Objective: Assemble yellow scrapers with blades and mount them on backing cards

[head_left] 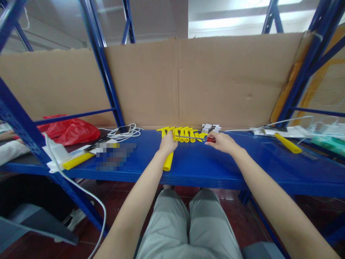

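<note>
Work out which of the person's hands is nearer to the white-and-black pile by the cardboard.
The right hand: it holds a red-handled tool just in front of the white-and-black pile. The left hand, gripping a yellow piece, is farther off, to the pile's left.

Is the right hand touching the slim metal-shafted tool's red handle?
Touching: the head view shows the right hand closed around the red handle, metal shaft pointing left.

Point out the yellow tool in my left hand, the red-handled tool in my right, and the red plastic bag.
Yellow tool (pixel 168 160), head view: lower part of its handle.
Red-handled tool (pixel 211 140), head view: its red handle.
Red plastic bag (pixel 77 131), head view: its crumpled middle.
</note>
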Motion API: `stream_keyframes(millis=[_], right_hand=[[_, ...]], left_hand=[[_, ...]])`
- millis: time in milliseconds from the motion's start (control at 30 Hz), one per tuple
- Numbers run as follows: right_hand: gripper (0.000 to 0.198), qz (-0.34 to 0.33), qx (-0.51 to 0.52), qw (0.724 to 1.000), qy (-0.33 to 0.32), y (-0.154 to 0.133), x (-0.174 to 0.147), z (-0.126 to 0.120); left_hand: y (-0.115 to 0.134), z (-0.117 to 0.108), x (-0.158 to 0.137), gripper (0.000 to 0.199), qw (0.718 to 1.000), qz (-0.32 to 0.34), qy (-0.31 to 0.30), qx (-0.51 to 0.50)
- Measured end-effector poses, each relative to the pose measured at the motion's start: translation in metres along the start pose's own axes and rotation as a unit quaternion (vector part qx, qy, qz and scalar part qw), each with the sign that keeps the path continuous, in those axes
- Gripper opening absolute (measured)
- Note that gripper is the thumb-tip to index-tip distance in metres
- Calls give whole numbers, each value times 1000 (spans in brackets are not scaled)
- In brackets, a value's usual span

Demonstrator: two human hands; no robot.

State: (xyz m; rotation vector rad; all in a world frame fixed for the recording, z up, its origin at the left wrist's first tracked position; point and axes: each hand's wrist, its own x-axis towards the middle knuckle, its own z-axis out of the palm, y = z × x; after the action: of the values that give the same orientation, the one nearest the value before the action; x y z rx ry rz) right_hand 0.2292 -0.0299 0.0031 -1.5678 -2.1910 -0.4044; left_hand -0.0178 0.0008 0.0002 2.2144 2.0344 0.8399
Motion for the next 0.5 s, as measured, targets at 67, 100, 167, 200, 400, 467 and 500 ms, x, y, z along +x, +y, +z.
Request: stream_keyframes(millis=[67,100,167,200,400,467,500], right_hand=[[20,-1,-7,1000,11,2,0,1],[19,-2,-12,1000,12,2,0,1],[17,-7,-22,1000,11,2,0,1],[17,-12,-26,1000,12,2,-1,1],[18,-26,-24,999,7,-1,-1,-1],[18,-17,-25,1000,-1,-2,-1,-1],[18,-12,-27,1000,-5,-2,-1,-1]], left_hand=[[0,0,0,30,1000,2,-1,3],[0,0,0,29,1000,3,-1,6],[0,1,1,28,1000,7,-2,10],[0,1,1,28,1000,9,-2,12],[0,0,0,27,1000,3,-1,4],[0,-1,0,27,1000,2,-1,2],[0,-1,-1,26,1000,3,0,2]])
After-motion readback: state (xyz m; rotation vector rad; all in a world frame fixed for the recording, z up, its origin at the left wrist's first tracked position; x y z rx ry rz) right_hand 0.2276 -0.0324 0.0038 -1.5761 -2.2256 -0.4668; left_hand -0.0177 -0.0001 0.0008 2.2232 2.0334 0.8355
